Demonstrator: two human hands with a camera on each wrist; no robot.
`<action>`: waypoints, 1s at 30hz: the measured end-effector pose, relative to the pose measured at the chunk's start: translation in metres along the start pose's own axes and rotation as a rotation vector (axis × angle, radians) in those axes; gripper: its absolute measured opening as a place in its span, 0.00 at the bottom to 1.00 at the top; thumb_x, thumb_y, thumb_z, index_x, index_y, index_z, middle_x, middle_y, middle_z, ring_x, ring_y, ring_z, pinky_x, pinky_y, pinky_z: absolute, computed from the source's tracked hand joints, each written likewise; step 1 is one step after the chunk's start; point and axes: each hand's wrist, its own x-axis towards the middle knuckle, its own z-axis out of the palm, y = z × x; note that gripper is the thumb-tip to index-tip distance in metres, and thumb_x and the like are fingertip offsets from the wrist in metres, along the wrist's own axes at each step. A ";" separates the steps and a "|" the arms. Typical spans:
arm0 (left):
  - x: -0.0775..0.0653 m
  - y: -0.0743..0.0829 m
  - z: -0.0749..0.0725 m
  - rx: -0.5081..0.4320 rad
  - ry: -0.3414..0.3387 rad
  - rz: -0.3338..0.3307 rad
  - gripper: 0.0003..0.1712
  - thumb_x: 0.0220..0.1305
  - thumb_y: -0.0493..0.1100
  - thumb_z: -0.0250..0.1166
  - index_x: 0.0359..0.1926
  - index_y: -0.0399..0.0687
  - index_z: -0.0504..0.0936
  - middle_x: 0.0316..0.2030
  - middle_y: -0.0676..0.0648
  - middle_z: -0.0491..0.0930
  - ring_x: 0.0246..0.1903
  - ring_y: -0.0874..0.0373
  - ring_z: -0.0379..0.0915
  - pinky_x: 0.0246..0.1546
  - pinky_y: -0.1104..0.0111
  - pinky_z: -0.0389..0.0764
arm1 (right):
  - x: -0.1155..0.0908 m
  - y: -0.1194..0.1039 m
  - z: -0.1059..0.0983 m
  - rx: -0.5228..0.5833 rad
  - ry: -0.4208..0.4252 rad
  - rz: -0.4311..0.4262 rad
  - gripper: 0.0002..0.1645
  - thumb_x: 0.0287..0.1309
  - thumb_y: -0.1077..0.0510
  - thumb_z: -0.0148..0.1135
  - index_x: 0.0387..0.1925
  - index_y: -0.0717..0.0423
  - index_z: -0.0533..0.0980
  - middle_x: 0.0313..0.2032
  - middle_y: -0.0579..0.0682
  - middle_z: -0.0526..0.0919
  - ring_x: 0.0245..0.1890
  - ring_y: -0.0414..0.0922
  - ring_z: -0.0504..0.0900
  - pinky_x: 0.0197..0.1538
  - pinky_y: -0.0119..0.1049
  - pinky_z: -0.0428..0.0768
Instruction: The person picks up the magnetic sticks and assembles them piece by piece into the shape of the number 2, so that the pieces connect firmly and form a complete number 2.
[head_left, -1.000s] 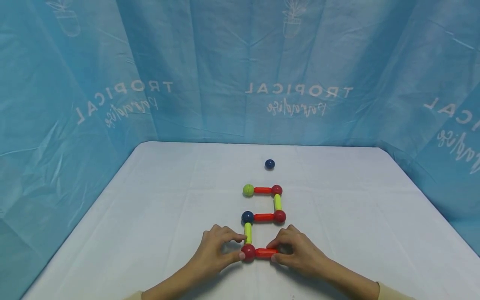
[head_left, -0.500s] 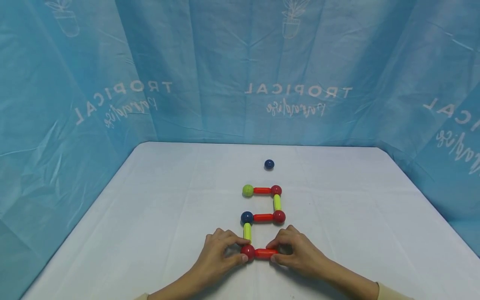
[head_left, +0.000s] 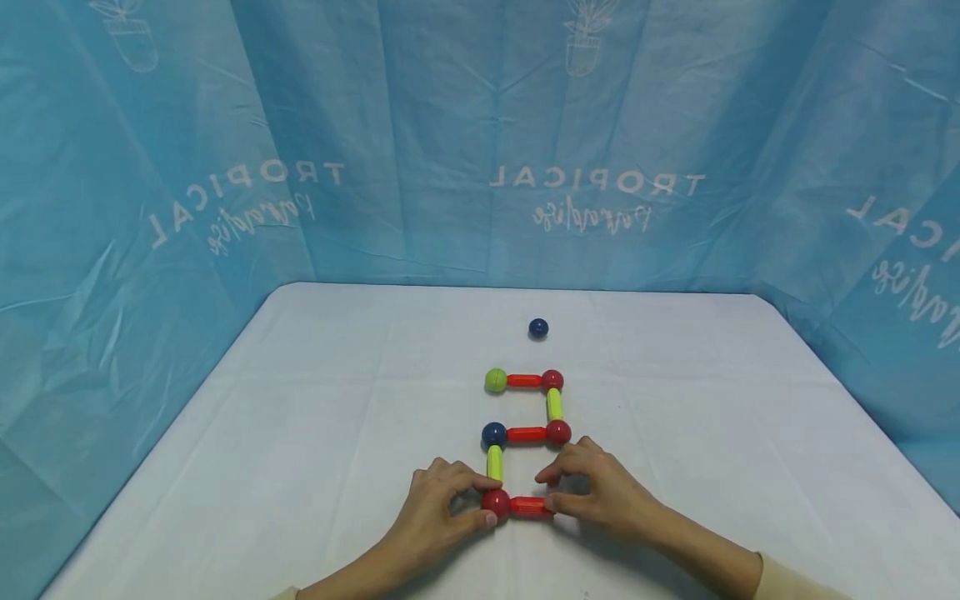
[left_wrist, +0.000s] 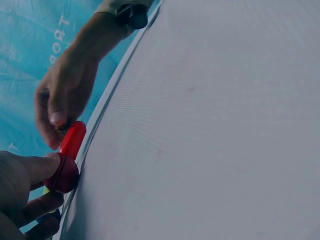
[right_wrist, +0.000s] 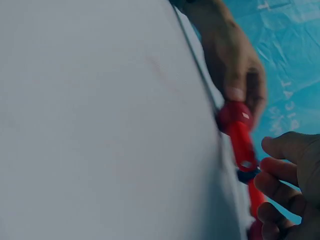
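On the white table lies a winding chain of magnetic balls and rods. My left hand (head_left: 431, 510) pinches the nearest red ball (head_left: 496, 503) between thumb and index finger. A red rod (head_left: 529, 507) sticks out rightward from that ball. Beside the rod's free end is my right hand (head_left: 603, 493), thumb and fingers spread apart; in the right wrist view a gap shows between them and the rod (right_wrist: 242, 146). A yellow rod (head_left: 495, 464) links the held ball to a blue ball (head_left: 494, 434). Beyond come another red rod (head_left: 527, 434) and a red ball (head_left: 558, 432).
Farther along, the chain has a yellow rod (head_left: 554, 405), a red ball (head_left: 552, 380), a red rod (head_left: 524, 381) and a green ball (head_left: 496, 381). A separate dark blue ball (head_left: 538, 328) lies behind. A blue curtain (head_left: 480, 167) hangs around the white table (head_left: 315, 400).
My right hand has let go of the red rod, its fingers lifting slightly up and away. My left hand has shifted a little rightward and its index finger now touches the red ball's top.
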 end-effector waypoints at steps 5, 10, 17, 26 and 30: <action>0.000 0.000 0.000 -0.016 -0.003 -0.013 0.19 0.47 0.49 0.73 0.44 0.65 0.84 0.36 0.64 0.81 0.39 0.63 0.65 0.40 0.65 0.56 | 0.023 0.001 -0.023 -0.020 0.107 -0.002 0.15 0.50 0.49 0.69 0.42 0.42 0.82 0.36 0.37 0.80 0.42 0.42 0.72 0.45 0.38 0.76; 0.000 0.000 0.001 -0.044 -0.008 -0.027 0.18 0.48 0.49 0.73 0.44 0.65 0.84 0.35 0.64 0.81 0.38 0.62 0.65 0.40 0.64 0.56 | 0.061 0.015 -0.046 -0.007 0.217 -0.041 0.15 0.53 0.52 0.67 0.45 0.44 0.82 0.38 0.41 0.81 0.45 0.47 0.74 0.48 0.45 0.75; -0.001 -0.002 0.002 -0.056 0.005 -0.008 0.18 0.48 0.48 0.73 0.44 0.64 0.84 0.35 0.65 0.81 0.38 0.63 0.65 0.40 0.64 0.56 | 0.127 0.046 -0.065 -0.051 0.320 0.011 0.21 0.54 0.52 0.66 0.50 0.52 0.79 0.46 0.52 0.81 0.49 0.52 0.74 0.48 0.45 0.76; -0.002 -0.003 0.003 -0.055 0.015 0.006 0.19 0.47 0.48 0.73 0.44 0.65 0.83 0.35 0.66 0.81 0.38 0.63 0.65 0.40 0.65 0.56 | 0.183 0.076 -0.065 -0.099 0.363 0.148 0.29 0.54 0.48 0.66 0.57 0.52 0.74 0.51 0.54 0.78 0.54 0.52 0.71 0.51 0.46 0.74; -0.002 -0.003 0.002 -0.053 0.013 0.004 0.19 0.47 0.49 0.73 0.44 0.65 0.83 0.35 0.66 0.80 0.38 0.64 0.65 0.39 0.65 0.55 | 0.195 0.084 -0.064 -0.121 0.350 0.179 0.30 0.53 0.47 0.66 0.58 0.53 0.74 0.52 0.53 0.78 0.54 0.52 0.69 0.51 0.47 0.72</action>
